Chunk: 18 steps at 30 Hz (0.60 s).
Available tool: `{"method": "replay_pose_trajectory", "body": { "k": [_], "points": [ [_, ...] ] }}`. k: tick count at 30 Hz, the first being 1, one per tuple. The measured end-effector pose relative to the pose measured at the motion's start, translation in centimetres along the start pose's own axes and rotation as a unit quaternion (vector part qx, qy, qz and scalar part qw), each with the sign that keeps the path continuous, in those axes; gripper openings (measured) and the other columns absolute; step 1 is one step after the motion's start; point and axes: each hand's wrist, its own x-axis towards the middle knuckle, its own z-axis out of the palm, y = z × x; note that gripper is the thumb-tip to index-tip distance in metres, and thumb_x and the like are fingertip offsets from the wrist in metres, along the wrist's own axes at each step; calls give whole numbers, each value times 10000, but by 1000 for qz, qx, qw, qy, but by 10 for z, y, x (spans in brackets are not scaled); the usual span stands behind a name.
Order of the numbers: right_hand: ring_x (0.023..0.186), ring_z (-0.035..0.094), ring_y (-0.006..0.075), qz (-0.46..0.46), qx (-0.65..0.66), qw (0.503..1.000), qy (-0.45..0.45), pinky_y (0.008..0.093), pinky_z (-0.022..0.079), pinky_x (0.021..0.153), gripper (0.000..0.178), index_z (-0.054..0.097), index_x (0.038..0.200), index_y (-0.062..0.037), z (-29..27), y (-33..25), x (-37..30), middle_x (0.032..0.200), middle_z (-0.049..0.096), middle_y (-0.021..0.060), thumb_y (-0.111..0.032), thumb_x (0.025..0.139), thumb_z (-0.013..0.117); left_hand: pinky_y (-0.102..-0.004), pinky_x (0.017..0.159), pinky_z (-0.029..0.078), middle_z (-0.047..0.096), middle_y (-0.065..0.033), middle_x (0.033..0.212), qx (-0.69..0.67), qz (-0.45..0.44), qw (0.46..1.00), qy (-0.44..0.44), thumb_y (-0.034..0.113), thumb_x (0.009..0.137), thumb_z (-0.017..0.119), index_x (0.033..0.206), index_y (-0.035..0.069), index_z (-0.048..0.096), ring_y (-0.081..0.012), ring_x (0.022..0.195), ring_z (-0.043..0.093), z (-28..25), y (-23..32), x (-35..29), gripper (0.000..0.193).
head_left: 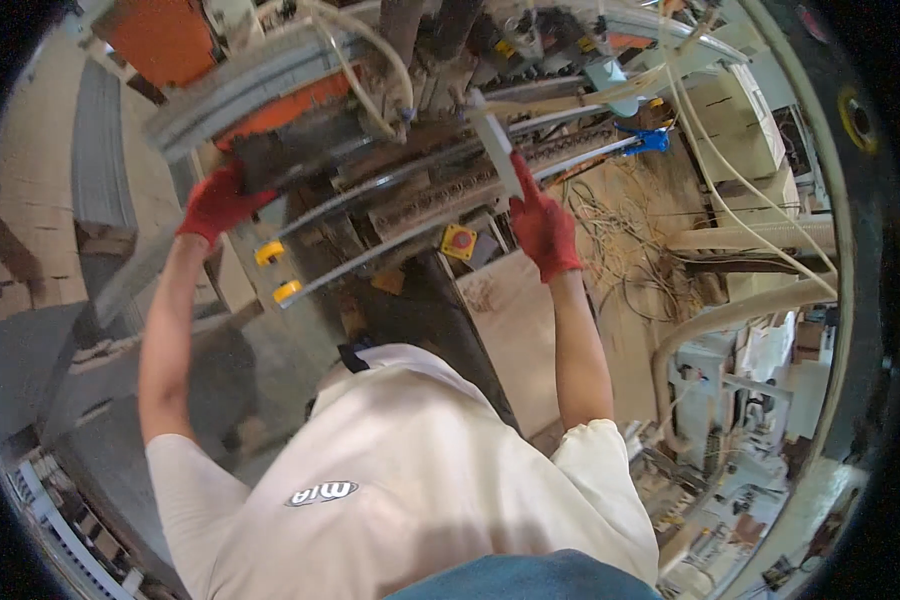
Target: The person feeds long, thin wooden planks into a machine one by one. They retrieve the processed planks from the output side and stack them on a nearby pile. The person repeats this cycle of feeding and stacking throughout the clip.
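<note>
My left hand [217, 204], in a red glove, reaches to the left end of a dark, blurred machine part [315, 148]. Its thumb stands apart from its fingers, and the fingertips appear to touch that end. Over on the right, my right hand [544, 232], also red-gloved, is closed on the lower end of a pale flat strip [497, 148]. One finger lies along the strip, which slants up and left above the machine. Between the hands run metal rails [400, 241] with yellow end pieces [287, 291]. A red button on a yellow box [458, 241] sits below them.
An orange panel [160, 40] stands at the far left beside a curved grey beam [240, 90]. Tangled cables [620, 235] lie right of my right hand. A blue clamp [650, 141] ends one rail. Pale hoses [700, 300] and a pale board [510, 330] are nearer.
</note>
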Motion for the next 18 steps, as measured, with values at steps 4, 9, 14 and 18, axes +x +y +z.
{"method": "replay_pose_trajectory", "body": {
  "k": [4,9,14,18],
  "points": [
    [810,686,509,22,111,994,7,583,536,690,775,254,1674,-381,-2,-20,-30,880,712,273,-222,989,580,-447,1040,519,713,-195,1306,23,44,999,16,673,914,666,1484,68,523,-359,1242,658,14,-26,11,844],
    [779,674,506,24,239,966,91,562,521,672,716,299,1675,-270,26,-28,-87,866,698,294,-231,1014,570,-468,933,555,755,-197,1164,-36,62,996,55,720,853,693,1317,56,638,-378,1117,708,27,-42,11,812],
    [1098,719,411,51,277,949,143,503,552,882,681,310,1679,-300,39,-29,-131,1318,695,251,-170,1059,561,-427,809,554,759,-156,954,20,47,998,45,710,853,734,997,61,770,-321,887,701,17,-24,-1,666],
    [1530,415,371,33,362,925,112,432,354,1216,740,244,1699,-168,50,-15,-151,1715,342,171,-78,1036,562,-476,944,552,740,-189,1211,16,117,992,34,693,836,745,1294,59,670,-379,1166,688,24,-43,18,786]
  ]
}}
